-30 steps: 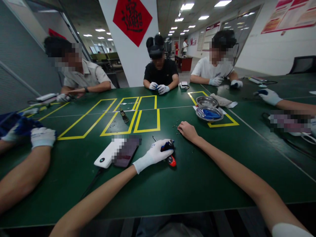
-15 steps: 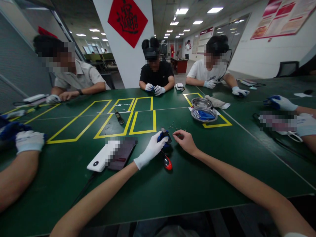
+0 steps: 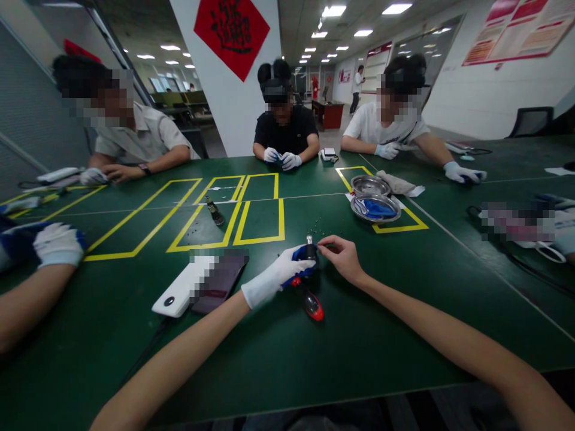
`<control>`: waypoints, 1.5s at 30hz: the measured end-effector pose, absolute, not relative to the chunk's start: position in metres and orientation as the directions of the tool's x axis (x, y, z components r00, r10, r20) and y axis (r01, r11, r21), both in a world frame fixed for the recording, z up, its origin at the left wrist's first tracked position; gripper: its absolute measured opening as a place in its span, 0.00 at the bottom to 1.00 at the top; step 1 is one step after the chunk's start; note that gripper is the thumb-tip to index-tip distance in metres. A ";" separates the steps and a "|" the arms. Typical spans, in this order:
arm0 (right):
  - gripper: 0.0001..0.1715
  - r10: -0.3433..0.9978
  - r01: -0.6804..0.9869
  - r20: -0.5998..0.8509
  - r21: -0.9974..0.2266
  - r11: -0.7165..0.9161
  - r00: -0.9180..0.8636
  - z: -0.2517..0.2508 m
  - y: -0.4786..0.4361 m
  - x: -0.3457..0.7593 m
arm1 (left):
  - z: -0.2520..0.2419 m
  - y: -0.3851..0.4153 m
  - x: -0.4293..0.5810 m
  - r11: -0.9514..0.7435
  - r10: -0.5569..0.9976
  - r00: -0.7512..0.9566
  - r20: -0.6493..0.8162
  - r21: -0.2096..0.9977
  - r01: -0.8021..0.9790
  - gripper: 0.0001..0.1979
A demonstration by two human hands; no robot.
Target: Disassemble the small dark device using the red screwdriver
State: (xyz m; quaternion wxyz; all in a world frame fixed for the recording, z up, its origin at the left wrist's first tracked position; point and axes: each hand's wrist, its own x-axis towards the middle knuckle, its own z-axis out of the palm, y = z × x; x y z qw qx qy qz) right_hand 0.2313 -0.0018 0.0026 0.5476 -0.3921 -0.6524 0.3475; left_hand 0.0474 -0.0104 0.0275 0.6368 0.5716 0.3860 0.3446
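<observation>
My left hand (image 3: 287, 267), in a white glove with a blue palm, is closed round a small black cylindrical part (image 3: 311, 251) with a silver metal tip pointing away from me. Below that hand, a screwdriver (image 3: 313, 304) with a dark, red-ended handle sticks out toward me; whether the palm grips it too, I cannot tell. Bare and pinched, my right hand (image 3: 342, 256) has its fingertips right beside the black part. Anything between those fingertips is too small to make out. Several tiny dark pieces (image 3: 322, 230) lie scattered on the green table just beyond my hands.
A similar black-and-metal part (image 3: 214, 212) stands within yellow tape lines (image 3: 259, 241). Left of my hands lie a white power bank (image 3: 176, 293) and a dark pouch (image 3: 222, 287). Two metal bowls (image 3: 375, 209) are at right, one holding blue cloth. Co-workers sit around the table (image 3: 404, 323).
My left hand has turned the black part so its metal tip stands more upright, and the screwdriver handle has shifted slightly right and nearer. The right hand remains pinched beside it.
</observation>
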 end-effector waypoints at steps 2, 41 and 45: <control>0.10 0.899 0.098 0.420 -0.897 0.432 -0.121 0.002 -0.002 0.230 | 0.030 -0.012 0.043 0.118 0.860 0.497 -0.120 0.992 0.036 0.23; 0.11 0.753 0.405 0.541 -0.635 0.658 -0.374 0.008 0.006 0.243 | 0.000 0.005 0.064 -0.143 0.905 0.408 0.122 0.989 0.021 0.21; 0.09 0.766 0.395 0.526 -0.657 0.642 -0.370 0.008 0.005 0.241 | -0.002 0.006 0.063 -0.120 0.904 0.414 0.102 0.993 0.017 0.22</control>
